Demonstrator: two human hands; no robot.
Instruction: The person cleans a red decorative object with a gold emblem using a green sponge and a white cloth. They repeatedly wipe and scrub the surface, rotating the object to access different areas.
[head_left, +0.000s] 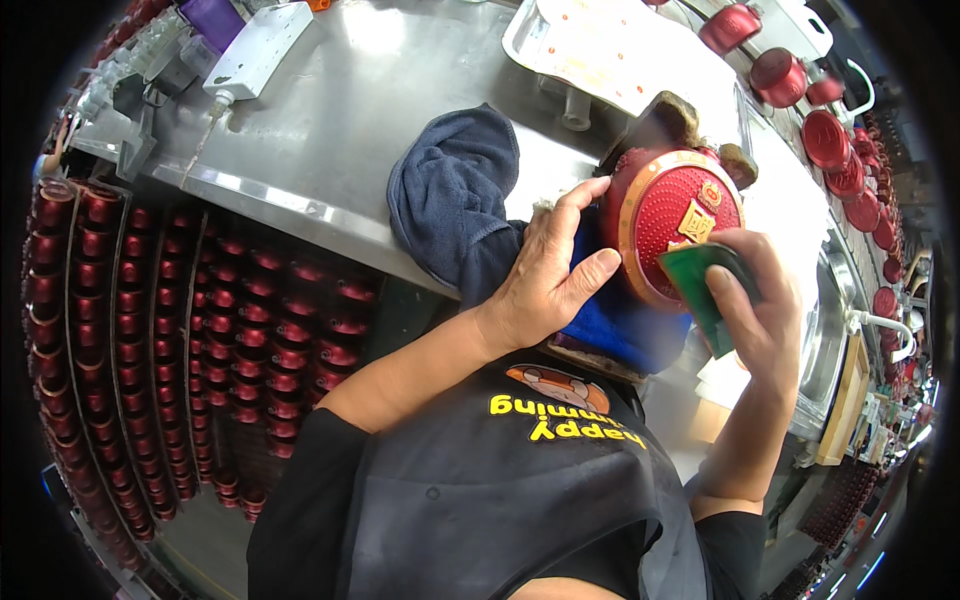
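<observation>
My left hand (540, 275) spreads against the round red piece (655, 205) — pebbled, gold-rimmed. My right hand (765, 305) pinches a flat green tool (697, 292).

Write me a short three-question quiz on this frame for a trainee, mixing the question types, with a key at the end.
1. Which of the person's hands holds the flat green tool?
2. True or false: the dark blue cloth lies to the right of the round red piece.
3. What colour is the band around the face of the red piece?
a) silver
b) gold
c) black

Key:
1. The right hand.
2. False; the cloth lies to its left.
3. b
</observation>
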